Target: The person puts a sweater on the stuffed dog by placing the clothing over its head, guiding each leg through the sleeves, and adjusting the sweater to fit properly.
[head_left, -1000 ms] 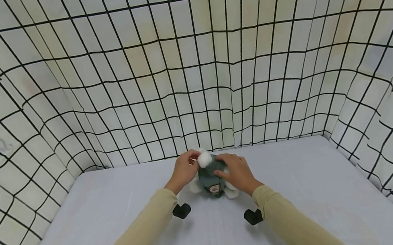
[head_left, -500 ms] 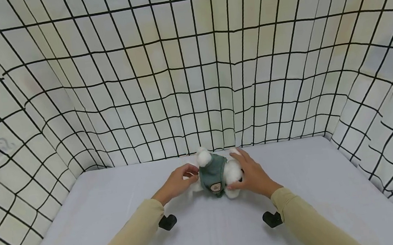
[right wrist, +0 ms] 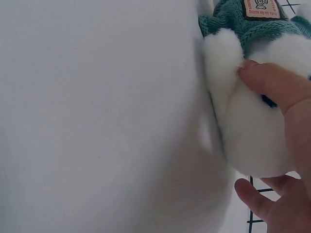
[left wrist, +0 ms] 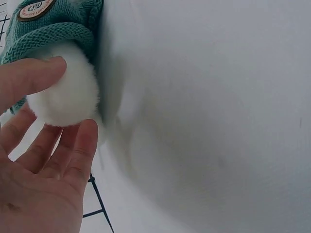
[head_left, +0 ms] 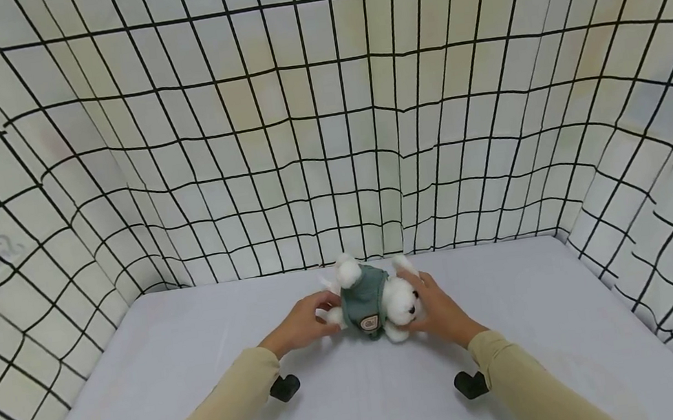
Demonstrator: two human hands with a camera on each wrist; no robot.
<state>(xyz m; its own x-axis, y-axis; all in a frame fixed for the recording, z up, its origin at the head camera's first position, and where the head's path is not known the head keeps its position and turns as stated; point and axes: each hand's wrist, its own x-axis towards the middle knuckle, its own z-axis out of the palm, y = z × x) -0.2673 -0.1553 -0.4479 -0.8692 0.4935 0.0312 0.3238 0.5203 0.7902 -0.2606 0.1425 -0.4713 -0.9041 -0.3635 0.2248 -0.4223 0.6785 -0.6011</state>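
Observation:
A white plush dog (head_left: 362,302) in a green knitted sweater lies on the white table, head to the right and legs to the left. My left hand (head_left: 301,323) holds a white leg at its lower end. In the left wrist view, the thumb (left wrist: 46,75) lies across the white fluffy leg (left wrist: 73,92), with fingers beneath it. Round the dog's head (head_left: 400,298) curls my right hand (head_left: 444,312). The right wrist view has its thumb (right wrist: 272,80) pressed on the face, partly covering it. A round patch (head_left: 369,322) marks the sweater.
The white tabletop (head_left: 204,363) spreads around the toy. Behind and on both sides rise white walls (head_left: 285,195) with black grid lines, the back one close behind the toy. Black wrist pieces (head_left: 285,387) hang below both sleeves.
The right hand has moved right from the sweater to the head, which now shows. My left hand has come down and left to the leg. The dog's body has barely shifted.

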